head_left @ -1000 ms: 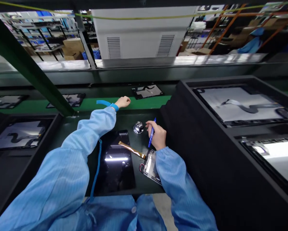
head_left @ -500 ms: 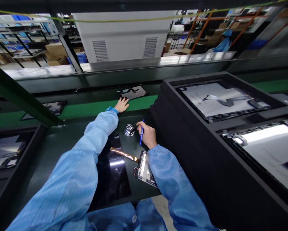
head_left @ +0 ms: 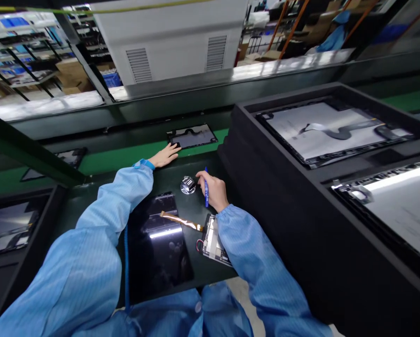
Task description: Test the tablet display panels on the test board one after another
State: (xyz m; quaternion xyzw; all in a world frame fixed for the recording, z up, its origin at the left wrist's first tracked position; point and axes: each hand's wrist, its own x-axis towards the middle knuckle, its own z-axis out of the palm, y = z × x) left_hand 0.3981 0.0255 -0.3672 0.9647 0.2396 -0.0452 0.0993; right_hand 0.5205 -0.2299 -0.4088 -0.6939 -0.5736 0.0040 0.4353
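My left hand (head_left: pixel 164 156) reaches forward, fingers stretched flat on the green conveyor belt (head_left: pixel 119 159), fingertips touching the near edge of a dark-framed panel (head_left: pixel 193 136) lying there. My right hand (head_left: pixel 212 189) is closed around a blue pen (head_left: pixel 206 188), held upright beside a small round silver part (head_left: pixel 188 185) on the dark bench. Below it a glossy black screen (head_left: pixel 159 241) lies flat, joined by an orange flex cable (head_left: pixel 180 220) to a small metal-framed board (head_left: pixel 213 241) under my right wrist.
A tall black foam tray stack (head_left: pixel 301 187) stands close on the right, holding grey panels (head_left: pixel 325 131). More trays with panels sit at the left (head_left: pixel 6 229). A green frame post (head_left: pixel 27 150) crosses the left. A white machine (head_left: pixel 175 42) stands behind the belt.
My left hand has opened from a loose fist and slid forward to the panel on the belt. The panel has moved closer. My right hand still holds the pen by the silver part.
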